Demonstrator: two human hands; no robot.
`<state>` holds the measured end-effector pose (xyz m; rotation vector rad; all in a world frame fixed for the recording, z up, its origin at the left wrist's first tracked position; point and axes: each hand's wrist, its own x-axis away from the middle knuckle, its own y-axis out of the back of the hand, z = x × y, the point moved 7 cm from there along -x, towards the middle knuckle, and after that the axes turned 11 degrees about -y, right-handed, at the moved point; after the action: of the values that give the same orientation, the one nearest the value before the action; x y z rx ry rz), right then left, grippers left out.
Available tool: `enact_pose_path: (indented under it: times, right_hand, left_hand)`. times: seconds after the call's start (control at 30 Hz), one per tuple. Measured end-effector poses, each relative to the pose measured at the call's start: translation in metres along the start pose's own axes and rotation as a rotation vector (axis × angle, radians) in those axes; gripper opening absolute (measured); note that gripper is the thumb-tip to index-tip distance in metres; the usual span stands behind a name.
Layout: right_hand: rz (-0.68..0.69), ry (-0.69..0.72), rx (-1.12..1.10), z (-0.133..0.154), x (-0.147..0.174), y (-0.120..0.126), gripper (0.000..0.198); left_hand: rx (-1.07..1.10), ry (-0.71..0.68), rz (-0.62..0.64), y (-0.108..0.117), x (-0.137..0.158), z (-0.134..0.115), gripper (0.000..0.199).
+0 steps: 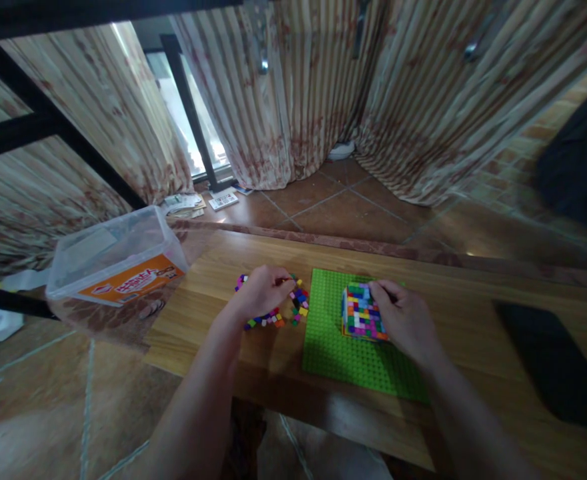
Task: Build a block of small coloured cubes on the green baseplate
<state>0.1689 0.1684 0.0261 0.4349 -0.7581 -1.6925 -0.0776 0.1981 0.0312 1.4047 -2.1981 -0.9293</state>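
Observation:
My left hand (263, 291) is over a loose pile of small coloured toy bricks (301, 301), its fingers closed in a pinch. Whether a brick sits between the fingertips is too small to tell. On a green studded baseplate (326, 353) stands a rectangular block of multicoloured bricks (361, 313). My right hand (404, 319) is at the upper right of this block, thumb and fingers closed against its edge. What those fingers hold, if anything, is hidden, and the hand covers the block's right side.
The wooden table (273, 357) carries a dark flat object (556, 363) at the right. Beyond its left end stands a clear plastic bin (118, 257) with an orange label. Striped curtains (318, 100) hang behind, and papers (183, 204) lie on the tiled floor.

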Motion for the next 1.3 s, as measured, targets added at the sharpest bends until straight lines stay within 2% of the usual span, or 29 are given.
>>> enact_pose_path:
  times: [0.1, 0.4, 0.6, 0.93, 1.1, 1.3]
  right_hand:
    - [0.003, -0.015, 0.011, 0.0, 0.0, 0.0, 0.04]
    - [0.007, -0.025, -0.001, -0.001, -0.002, -0.001, 0.04]
    - [-0.006, -0.008, 0.016, 0.002, 0.0, 0.001, 0.039]
    - [0.002, -0.014, 0.029, 0.001, 0.0, 0.0, 0.041]
    - [0.014, -0.014, 0.023, 0.001, 0.0, -0.001, 0.041]
    - [0.012, -0.022, 0.034, 0.0, 0.0, -0.001, 0.042]
  left_hand:
    - [-0.104, -0.028, 0.05, 0.001, 0.001, 0.002, 0.027]
    - [-0.242, -0.023, 0.061, -0.003, 0.001, 0.014, 0.012]
    - [-0.256, -0.008, 0.059, 0.002, 0.004, 0.009, 0.016]
    - [-0.193, 0.041, 0.036, 0.007, 0.008, 0.018, 0.022]
    - [-0.211, 0.027, -0.02, 0.011, 0.007, 0.016, 0.024]
    - [-0.22, 0.056, -0.116, 0.027, 0.007, 0.016, 0.023]
